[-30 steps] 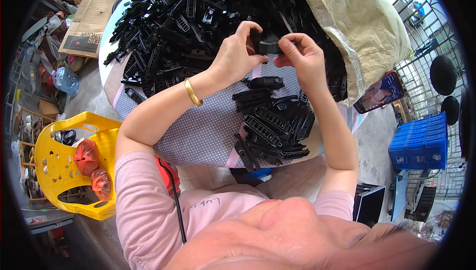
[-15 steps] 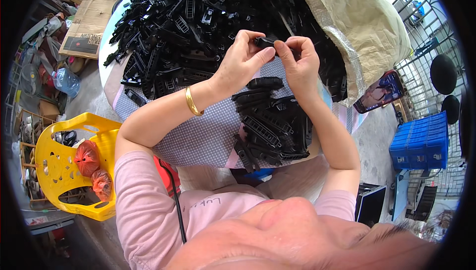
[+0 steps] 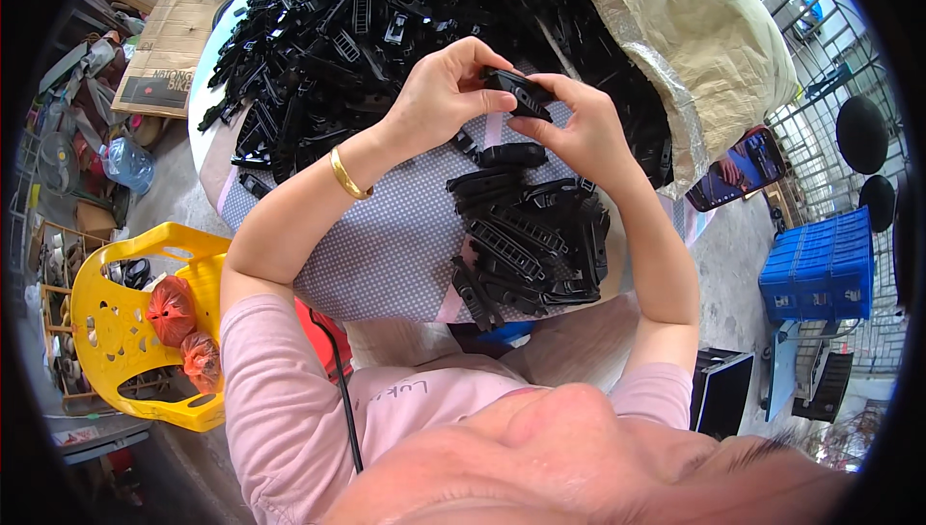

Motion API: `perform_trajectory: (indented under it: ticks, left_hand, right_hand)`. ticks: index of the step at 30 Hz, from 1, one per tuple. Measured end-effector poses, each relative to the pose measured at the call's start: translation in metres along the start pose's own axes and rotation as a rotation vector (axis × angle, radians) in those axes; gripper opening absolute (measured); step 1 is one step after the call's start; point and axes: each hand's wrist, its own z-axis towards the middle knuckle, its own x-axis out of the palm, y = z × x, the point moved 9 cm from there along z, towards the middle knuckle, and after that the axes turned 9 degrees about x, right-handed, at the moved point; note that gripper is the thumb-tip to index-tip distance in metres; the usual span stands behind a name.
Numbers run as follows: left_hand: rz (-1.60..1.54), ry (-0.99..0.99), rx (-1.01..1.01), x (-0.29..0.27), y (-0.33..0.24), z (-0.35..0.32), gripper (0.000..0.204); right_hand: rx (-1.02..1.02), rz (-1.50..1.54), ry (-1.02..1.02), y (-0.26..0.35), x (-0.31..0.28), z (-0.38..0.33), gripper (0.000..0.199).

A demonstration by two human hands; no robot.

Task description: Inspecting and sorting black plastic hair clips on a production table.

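Above the table, my left hand (image 3: pixel 446 93) and my right hand (image 3: pixel 582 131) both grip a dark, elongated black plastic part (image 3: pixel 519 91) between fingers and thumbs. The left hand has its one end and the right hand the other. A gold bangle (image 3: pixel 349 176) circles my left wrist. Beyond the hands spreads a large heap of similar black plastic parts (image 3: pixel 333 52), some with ladder-like slots. Nearer to me, below the right hand, lies a smaller pile of black parts (image 3: pixel 521 245), several of them side by side. Small details of the held part are too dark to make out.
A dotted cloth (image 3: pixel 362 255) covers the round table. At the far right, a beige sack (image 3: pixel 704 33) opens onto the heap, with a phone (image 3: pixel 738 173) beside it. A blue crate (image 3: pixel 815 269) stands right; a yellow chair (image 3: pixel 96 332) holding red bags (image 3: pixel 172 311) stands left.
The held black part has turned and shows more of its length. My left hand has shifted slightly up and left, and my right hand's fingers have moved around the part's end.
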Motion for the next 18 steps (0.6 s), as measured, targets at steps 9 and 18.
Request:
perform_trajectory:
  ticks: [9, 18]
  left_hand:
    - [-0.027, -0.041, 0.080, 0.003, -0.014, -0.003, 0.028]
    - [0.107, 0.672, 0.001, 0.067, -0.026, -0.033, 0.028]
  right_hand:
    - [-0.116, -0.004, -0.067, 0.007, -0.014, -0.003, 0.034]
    - [0.003, -0.673, -0.310, -0.070, -0.063, 0.016, 0.030]
